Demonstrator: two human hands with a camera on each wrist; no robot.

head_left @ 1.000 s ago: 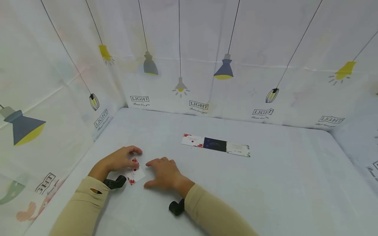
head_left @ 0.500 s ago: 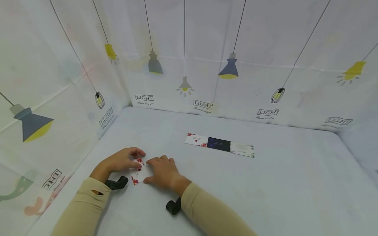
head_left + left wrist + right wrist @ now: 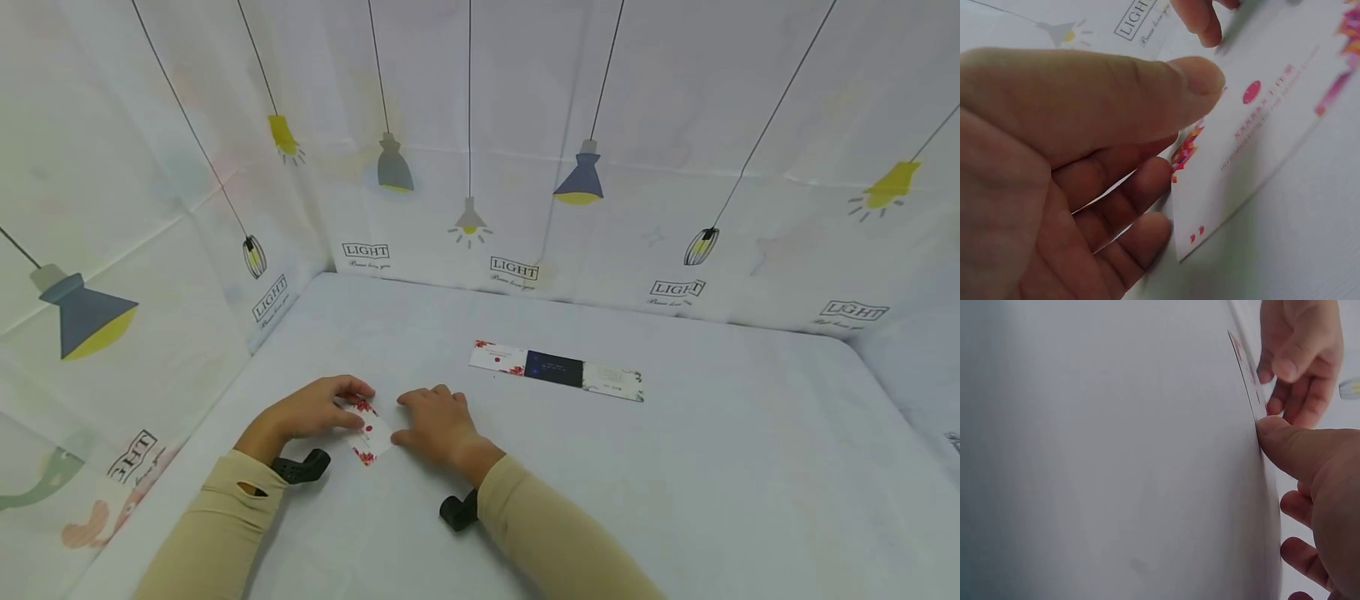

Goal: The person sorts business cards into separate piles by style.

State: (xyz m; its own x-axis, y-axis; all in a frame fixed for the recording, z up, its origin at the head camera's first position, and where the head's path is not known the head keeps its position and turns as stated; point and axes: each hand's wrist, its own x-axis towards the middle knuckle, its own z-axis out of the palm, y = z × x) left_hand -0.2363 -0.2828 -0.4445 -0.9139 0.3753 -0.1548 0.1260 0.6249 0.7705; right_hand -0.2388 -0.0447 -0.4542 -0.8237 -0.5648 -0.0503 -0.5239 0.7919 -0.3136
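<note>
A white card with red floral corners and a red dot [image 3: 378, 439] lies between the hands at the left part of the table. My left hand [image 3: 318, 408] holds it by its left side; in the left wrist view the thumb [image 3: 1200, 78] lies over the card [image 3: 1260, 131], with curled fingers [image 3: 1150, 181] at its edge. My right hand [image 3: 438, 425] is at the card's other side. In the right wrist view, its thumb [image 3: 1275, 428] touches the card's edge, while its other fingers bend loosely and hold nothing.
Farther back, a row of three cards lies end to end: a white floral one [image 3: 491, 357], a dark blue one [image 3: 553, 369] and a pale one with green leaves [image 3: 611, 382]. A curtain printed with lamps [image 3: 517, 208] encloses the white table [image 3: 675, 467].
The floral card has shifted slightly right and turned a little, with the left hand following. My right hand came close to the card, then moved right with it. The row of cards stays put.
</note>
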